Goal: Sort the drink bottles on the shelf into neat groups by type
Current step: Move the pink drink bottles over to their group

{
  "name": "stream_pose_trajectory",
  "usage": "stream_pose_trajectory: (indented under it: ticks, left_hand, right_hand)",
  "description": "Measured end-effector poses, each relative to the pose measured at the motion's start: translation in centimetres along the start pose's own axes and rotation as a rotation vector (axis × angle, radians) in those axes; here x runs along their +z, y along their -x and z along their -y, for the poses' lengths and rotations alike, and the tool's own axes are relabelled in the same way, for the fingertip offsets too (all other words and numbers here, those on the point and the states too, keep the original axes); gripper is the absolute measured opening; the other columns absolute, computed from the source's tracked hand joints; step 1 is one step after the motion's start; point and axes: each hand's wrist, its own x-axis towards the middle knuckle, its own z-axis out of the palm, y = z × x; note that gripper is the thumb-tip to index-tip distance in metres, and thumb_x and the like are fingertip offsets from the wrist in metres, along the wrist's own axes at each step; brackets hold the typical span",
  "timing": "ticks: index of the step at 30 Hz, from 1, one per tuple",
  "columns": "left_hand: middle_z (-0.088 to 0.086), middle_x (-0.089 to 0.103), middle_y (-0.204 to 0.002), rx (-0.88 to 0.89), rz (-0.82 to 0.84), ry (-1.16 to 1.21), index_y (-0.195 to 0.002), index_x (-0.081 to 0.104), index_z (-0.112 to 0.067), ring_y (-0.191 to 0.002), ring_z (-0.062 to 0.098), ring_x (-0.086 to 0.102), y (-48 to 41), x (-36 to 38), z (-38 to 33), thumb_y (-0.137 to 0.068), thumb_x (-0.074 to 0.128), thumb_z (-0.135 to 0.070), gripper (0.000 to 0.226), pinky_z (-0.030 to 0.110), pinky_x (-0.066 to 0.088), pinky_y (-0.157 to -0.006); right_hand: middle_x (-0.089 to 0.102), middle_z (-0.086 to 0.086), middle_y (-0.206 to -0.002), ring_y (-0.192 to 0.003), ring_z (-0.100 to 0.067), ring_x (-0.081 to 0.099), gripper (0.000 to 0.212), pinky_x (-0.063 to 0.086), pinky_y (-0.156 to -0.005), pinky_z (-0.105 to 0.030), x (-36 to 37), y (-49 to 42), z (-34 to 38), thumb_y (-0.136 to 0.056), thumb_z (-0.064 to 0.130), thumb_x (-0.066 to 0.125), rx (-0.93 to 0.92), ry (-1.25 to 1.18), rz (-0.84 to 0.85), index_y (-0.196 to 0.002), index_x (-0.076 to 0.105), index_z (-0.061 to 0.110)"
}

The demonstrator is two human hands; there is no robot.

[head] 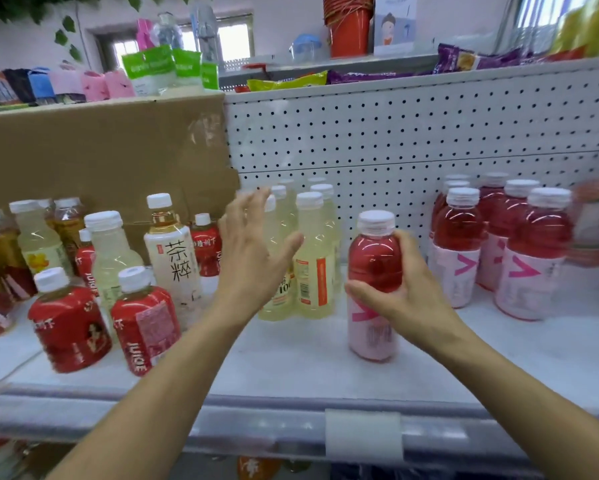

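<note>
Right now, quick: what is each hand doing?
Left hand: open, fingers spread, holding nothing.
Right hand: grips the pink bottle.

Right hand around red bottle

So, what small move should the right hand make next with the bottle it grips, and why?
Probably carry the pink-labelled plastic bottle of red drink rightward: the right hand grips it apart from others on the white shelf, while matching white-capped bottles stand grouped further right.
</note>
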Motion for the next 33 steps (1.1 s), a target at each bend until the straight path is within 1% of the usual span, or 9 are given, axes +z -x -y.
stream_pose_trajectory:
  ticks: [3,7,11,15,20,23,27,31,33]
  left_hand:
    - [0.003,0.017,-0.157,-0.108,0.079,0.021,-0.156,0.017,-0.021,-0.145,0.018,0.018,1.2,1.7,2.0,-0.087,0.072,-0.033,0.089,0.024,0.011,-0.113]
    - [0.001,0.009,-0.162,-0.097,0.092,0.018,-0.159,0.007,-0.022,-0.149,0.014,0.013,2.0,2.6,2.5,-0.087,0.075,-0.028,0.100,0.023,0.008,-0.114]
    - [0.000,0.007,-0.164,-0.146,0.110,-0.002,-0.159,-0.001,-0.022,-0.151,0.015,0.010,2.6,2.8,2.4,-0.089,0.072,-0.029,0.101,0.027,0.010,-0.118]
    - [0.000,-0.001,-0.166,-0.178,0.176,-0.045,-0.159,0.001,-0.018,-0.152,0.014,0.002,3.7,2.4,2.1,-0.091,0.069,-0.032,0.097,0.028,0.005,-0.119]
    - [-0.007,-0.003,-0.166,-0.163,0.234,-0.028,-0.159,0.004,-0.022,-0.151,0.007,-0.001,5.5,0.7,1.7,-0.093,0.065,-0.038,0.091,0.022,0.001,-0.116]
    - [-0.012,0.002,-0.165,-0.147,0.224,-0.038,-0.159,0.010,-0.025,-0.149,0.003,0.004,6.6,-1.1,2.0,-0.093,0.062,-0.044,0.087,0.020,0.003,-0.113]
    - [-0.010,0.012,-0.164,-0.065,0.193,-0.063,-0.156,0.020,-0.026,-0.150,0.004,0.007,7.1,-4.7,3.2,-0.093,0.061,-0.042,0.077,0.027,0.010,-0.121]
    - [-0.007,0.029,-0.157,0.114,0.155,-0.120,-0.150,0.036,-0.023,-0.146,0.006,0.022,7.1,-9.5,6.2,-0.092,0.065,-0.033,0.065,0.033,0.026,-0.121]
    - [-0.007,0.035,-0.152,0.152,0.099,-0.098,-0.146,0.042,-0.022,-0.142,0.001,0.026,6.7,-11.8,7.4,-0.092,0.066,-0.030,0.060,0.024,0.029,-0.117]
  right_hand:
    - [0.062,0.013,-0.107,-0.091,0.001,0.062,0.078,0.047,-0.078,-0.020,-2.9,0.1,-1.9,-0.072,0.030,0.084,0.037,0.128,-0.132,-0.131,0.034,0.036]
    - [0.049,0.001,-0.132,-0.120,-0.021,0.051,0.089,0.043,-0.103,-0.043,-5.5,-0.5,-4.1,-0.074,0.029,0.082,0.067,0.225,-0.284,-0.144,0.026,0.029]
    - [0.039,-0.002,-0.145,-0.133,-0.018,0.037,0.094,0.030,-0.111,-0.032,-6.5,-0.9,-5.0,-0.080,0.027,0.079,0.069,0.242,-0.282,-0.152,0.019,0.021]
    - [0.025,-0.008,-0.153,-0.142,-0.023,0.024,0.096,0.023,-0.119,-0.043,-6.0,-0.8,-5.1,-0.082,0.028,0.076,0.067,0.305,-0.348,-0.154,0.014,0.017]
    - [0.023,-0.022,-0.154,-0.144,-0.028,0.019,0.081,0.016,-0.120,-0.044,-3.1,0.3,-2.6,-0.084,0.017,0.069,-0.337,0.427,-0.542,-0.149,0.024,-0.001]
    - [0.032,-0.021,-0.150,-0.141,-0.028,0.026,0.075,0.019,-0.119,-0.039,0.3,0.4,-0.5,-0.080,0.017,0.065,-0.457,0.375,-0.373,-0.145,0.033,-0.001]
    - [0.039,-0.011,-0.146,-0.134,-0.026,0.035,0.071,0.017,-0.114,-0.015,5.9,0.0,1.2,-0.081,0.021,0.065,-0.436,0.309,-0.113,-0.145,0.037,0.007]
    - [0.045,-0.001,-0.138,-0.128,-0.014,0.039,0.061,0.033,-0.110,-0.033,11.9,-0.4,3.6,-0.085,0.027,0.063,-0.440,0.231,0.001,-0.141,0.042,0.013]
    - [0.046,0.003,-0.136,-0.128,-0.011,0.042,0.055,0.037,-0.109,-0.034,14.1,-0.8,5.0,-0.090,0.028,0.064,-0.386,0.156,0.034,-0.140,0.043,0.017]
